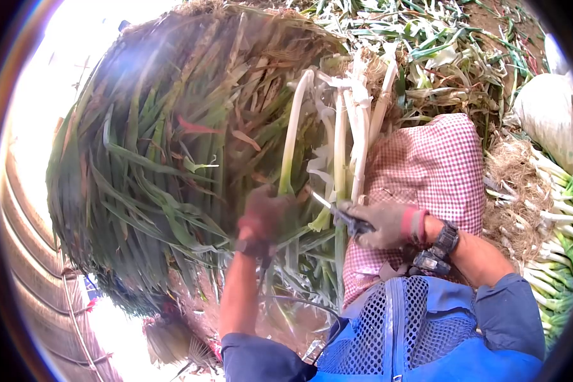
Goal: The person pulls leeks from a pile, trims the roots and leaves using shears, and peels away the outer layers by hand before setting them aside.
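Observation:
My left hand, in a dark glove with a red cuff and smeared by motion, is closed at the green part of a leek. The leek's white stem points up and away from me. My right hand, in a grey-brown glove with a red cuff, grips a knife by its dark handle. The knife's short pale blade points toward the left hand and the leek. Several more white leek stalks stand just beyond the blade, some with loose peeling skins. Their lower green ends run down between my hands.
A big heap of leeks with long green leaves rises on the left. A red-and-white checked cloth bundle lies beside my right arm. Leeks with roots and white stems line the right side. Leaf scraps and a whitish sack are farther back.

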{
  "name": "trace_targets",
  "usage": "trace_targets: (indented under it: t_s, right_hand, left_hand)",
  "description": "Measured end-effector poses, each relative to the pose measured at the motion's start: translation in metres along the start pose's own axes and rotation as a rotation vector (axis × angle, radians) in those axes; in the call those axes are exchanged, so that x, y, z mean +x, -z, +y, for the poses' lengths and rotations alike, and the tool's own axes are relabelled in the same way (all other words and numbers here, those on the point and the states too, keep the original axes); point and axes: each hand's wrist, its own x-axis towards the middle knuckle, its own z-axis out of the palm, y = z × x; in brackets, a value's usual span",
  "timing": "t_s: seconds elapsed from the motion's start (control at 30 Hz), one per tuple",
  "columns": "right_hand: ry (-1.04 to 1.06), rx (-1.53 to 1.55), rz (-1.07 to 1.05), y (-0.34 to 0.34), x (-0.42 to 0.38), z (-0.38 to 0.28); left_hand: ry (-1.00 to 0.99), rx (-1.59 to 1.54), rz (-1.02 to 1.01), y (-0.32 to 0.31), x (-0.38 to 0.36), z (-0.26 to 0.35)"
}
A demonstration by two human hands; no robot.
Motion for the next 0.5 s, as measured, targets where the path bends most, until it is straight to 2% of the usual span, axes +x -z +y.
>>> trace_targets:
  t_s: [0.03, 0.07, 0.13, 0.17, 0.2, 0.23, 0.27, 0.33, 0.4, 0.47, 0.5]
  right_hand:
    - [0.090, -0.070, -0.008, -0.018, 0.005, 0.010]
    - [0.179, -0.141, -0.013, -0.027, 0.008, 0.015]
    - [0.142, -0.149, -0.013, -0.018, 0.009, 0.014]
    - [0.031, -0.055, 0.086, -0.009, 0.011, 0.016]
    - [-0.080, 0.038, 0.183, 0.000, 0.012, 0.019]
    - [-0.060, 0.099, 0.282, 0.008, 0.009, 0.022]
    - [-0.061, 0.100, 0.283, 0.008, 0.007, 0.026]
    - [0.196, -0.017, 0.465, 0.012, 0.004, 0.033]
    - [0.121, 0.018, 0.402, 0.022, 0.001, 0.022]
    - [-0.014, 0.051, 0.405, 0.028, 0.006, 0.023]
    - [-0.002, 0.031, 0.427, 0.028, 0.008, 0.023]
  left_hand:
    - [-0.014, 0.217, 0.270, 0.007, 0.006, 0.005]
    - [-0.013, 0.216, 0.270, -0.010, 0.002, 0.010]
    - [-0.206, 0.772, 0.455, -0.066, -0.014, 0.020]
    - [-0.204, 0.769, 0.458, -0.067, -0.012, 0.015]
    - [-0.210, 0.898, 0.520, -0.067, -0.010, 0.009]
    - [-0.215, 1.029, 0.578, -0.066, -0.008, 0.003]
    - [-0.213, 1.030, 0.577, -0.060, -0.003, -0.010]
    - [-0.613, 1.395, 0.487, -0.046, 0.004, -0.045]
    - [-0.694, 1.558, 0.489, -0.070, 0.000, -0.080]
    - [-0.825, 1.578, 0.393, -0.087, -0.003, -0.114]
    - [-0.716, 1.577, 0.421, -0.099, -0.009, -0.126]
